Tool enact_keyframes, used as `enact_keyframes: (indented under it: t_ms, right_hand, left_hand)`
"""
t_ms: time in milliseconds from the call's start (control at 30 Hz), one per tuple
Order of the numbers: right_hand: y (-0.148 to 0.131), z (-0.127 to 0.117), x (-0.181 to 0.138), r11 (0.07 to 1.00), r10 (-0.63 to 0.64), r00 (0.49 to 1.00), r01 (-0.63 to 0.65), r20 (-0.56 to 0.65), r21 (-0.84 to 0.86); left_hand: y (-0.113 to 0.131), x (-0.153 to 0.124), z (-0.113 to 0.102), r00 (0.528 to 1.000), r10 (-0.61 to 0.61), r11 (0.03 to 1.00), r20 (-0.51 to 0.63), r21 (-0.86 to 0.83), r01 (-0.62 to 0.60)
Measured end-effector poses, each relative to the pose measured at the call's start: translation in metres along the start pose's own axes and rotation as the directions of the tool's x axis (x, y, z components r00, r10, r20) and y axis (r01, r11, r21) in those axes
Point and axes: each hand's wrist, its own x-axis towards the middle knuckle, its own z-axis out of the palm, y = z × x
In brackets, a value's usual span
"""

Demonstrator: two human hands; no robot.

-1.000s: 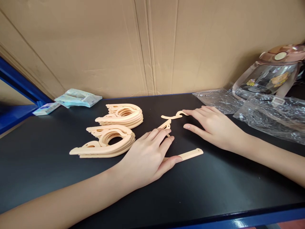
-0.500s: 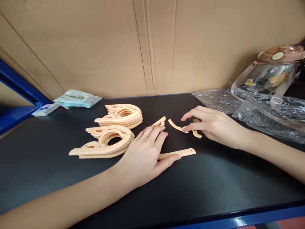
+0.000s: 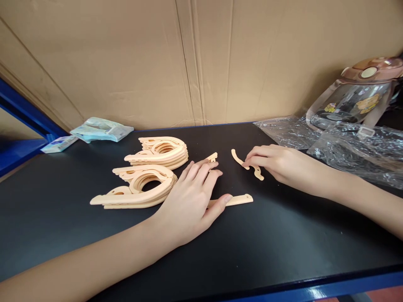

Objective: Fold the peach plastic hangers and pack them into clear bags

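My left hand (image 3: pixel 192 197) lies palm down with fingers spread over a beige folding hanger (image 3: pixel 239 200). One arm of that hanger sticks out past my thumb, and another end shows beyond my fingertips; the middle is hidden under the hand. My right hand (image 3: pixel 280 167) is closed in a pinch on a beige S-shaped hanger hook (image 3: pixel 238 157), just above or on the table. Left of my left hand lie two stacks of folded hangers, a nearer stack (image 3: pixel 154 199) close to the hand and a farther stack (image 3: pixel 178 157) behind it.
The black table (image 3: pixel 252 251) has a blue front edge. A cardboard wall (image 3: pixel 141 63) stands behind. At the back left lie a tissue pack (image 3: pixel 102 129) and a smaller packet (image 3: pixel 59 144). On the right, a strapped water bottle (image 3: pixel 349 100) stands among clear plastic bags (image 3: pixel 371 147).
My right fingers have closed on the hook, which has shifted slightly right and turned. My left hand has slid a little left with the hanger under it.
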Motion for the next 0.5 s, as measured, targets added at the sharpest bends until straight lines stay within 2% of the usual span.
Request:
enact_keyframes:
  t_ms: [133, 200, 400, 500]
  right_hand:
    - [0.002, -0.001, -0.001, 0.998, -0.030, 1.000, 0.030, 0.003, -0.063]
    - [-0.001, -0.003, -0.001, 0.994, -0.039, 0.999, 0.038, -0.010, -0.099]
    - [-0.012, -0.008, 0.002, 0.998, -0.059, 0.997, 0.060, -0.059, 0.013]
    - [-0.014, -0.008, 0.003, 0.992, -0.101, 0.994, 0.104, -0.047, 0.078]
  left_hand:
    - [0.000, 0.001, -0.004, 0.978, 0.208, 0.975, 0.007, -0.084, -0.206]
    - [0.000, 0.002, -0.004, 0.964, 0.265, 0.959, 0.023, -0.116, -0.260]
    - [0.000, 0.003, -0.003, 0.963, 0.267, 0.950, 0.045, -0.182, -0.255]
    - [-0.001, 0.004, -0.004, 0.973, 0.220, 0.940, 0.067, -0.282, -0.193]
